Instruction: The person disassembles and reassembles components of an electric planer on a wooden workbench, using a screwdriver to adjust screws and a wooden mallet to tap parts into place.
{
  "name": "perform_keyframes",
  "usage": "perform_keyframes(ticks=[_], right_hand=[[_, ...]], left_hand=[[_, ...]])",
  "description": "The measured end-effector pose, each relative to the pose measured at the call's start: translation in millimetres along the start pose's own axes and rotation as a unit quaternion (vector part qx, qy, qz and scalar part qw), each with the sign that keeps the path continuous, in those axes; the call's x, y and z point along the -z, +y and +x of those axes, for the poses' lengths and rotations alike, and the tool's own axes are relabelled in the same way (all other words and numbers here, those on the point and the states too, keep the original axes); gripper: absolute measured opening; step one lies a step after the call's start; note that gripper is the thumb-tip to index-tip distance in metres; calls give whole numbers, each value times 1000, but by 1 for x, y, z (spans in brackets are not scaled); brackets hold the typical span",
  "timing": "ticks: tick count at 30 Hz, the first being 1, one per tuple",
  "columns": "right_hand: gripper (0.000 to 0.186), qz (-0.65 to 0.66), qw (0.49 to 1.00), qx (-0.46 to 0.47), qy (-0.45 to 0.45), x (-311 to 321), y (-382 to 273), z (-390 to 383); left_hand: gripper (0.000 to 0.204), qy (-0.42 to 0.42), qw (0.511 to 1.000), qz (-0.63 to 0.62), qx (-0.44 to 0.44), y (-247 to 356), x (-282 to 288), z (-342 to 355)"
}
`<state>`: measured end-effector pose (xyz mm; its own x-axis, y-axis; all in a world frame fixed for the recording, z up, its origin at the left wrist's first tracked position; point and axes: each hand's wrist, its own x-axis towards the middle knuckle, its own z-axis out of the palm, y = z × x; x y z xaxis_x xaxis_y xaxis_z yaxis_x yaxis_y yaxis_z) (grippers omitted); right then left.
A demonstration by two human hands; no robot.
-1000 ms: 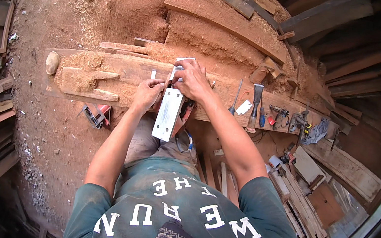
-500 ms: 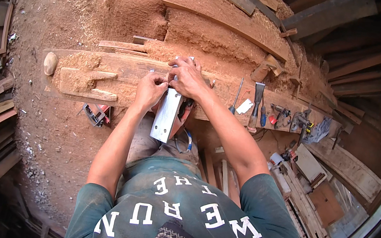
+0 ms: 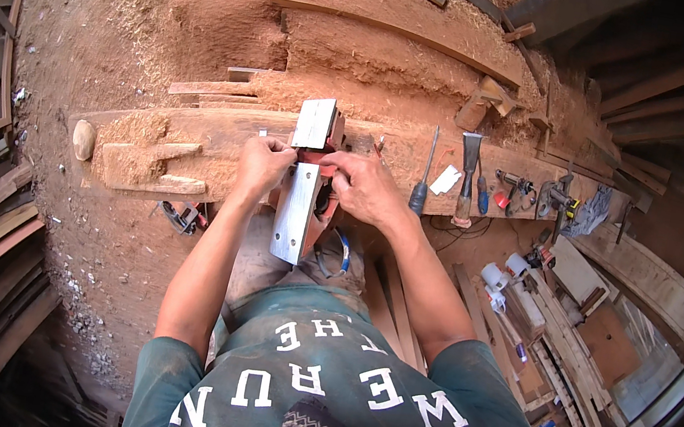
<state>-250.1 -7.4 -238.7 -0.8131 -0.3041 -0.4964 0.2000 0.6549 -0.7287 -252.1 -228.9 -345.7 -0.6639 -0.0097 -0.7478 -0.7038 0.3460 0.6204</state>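
An electric planer [image 3: 295, 215] lies upside down in front of me, its two silver sole plates facing up and its red body showing at the side. My left hand [image 3: 263, 169] is closed in a pinch at the left edge of the gap between the plates; what its fingertips hold is hidden. From the other side, my right hand [image 3: 371, 189] grips the planer at the same gap, index finger reaching in and the other fingers curled. The planer's far end rests over a thick wooden plank [image 3: 230, 129]. A blue-tipped cable [image 3: 343, 257] hangs beside its near end.
On the plank's right lie a screwdriver [image 3: 423, 182], a broad chisel [image 3: 466, 180], a white card [image 3: 448, 179] and power drills [image 3: 559, 199]. Sawdust-covered wood pieces [image 3: 155, 162] and a rounded block [image 3: 83, 140] sit left. Boards [image 3: 398, 26] lie beyond in sawdust.
My right hand has come back off the planer's far plate to the gap, uncovering that plate. The left hand stays at the gap. The view has shifted slightly.
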Motion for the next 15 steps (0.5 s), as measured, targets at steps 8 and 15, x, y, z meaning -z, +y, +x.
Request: perform_keyframes(ticks=[8,15], right_hand=[[70,-113,966,-22,-232,9,8,35],[76,-146,947,-37,-285,7,13,48]], left_hand=[[19,1,995,96,11,24,-1,-5],[19,-11,971,237,-9,36,0,8]])
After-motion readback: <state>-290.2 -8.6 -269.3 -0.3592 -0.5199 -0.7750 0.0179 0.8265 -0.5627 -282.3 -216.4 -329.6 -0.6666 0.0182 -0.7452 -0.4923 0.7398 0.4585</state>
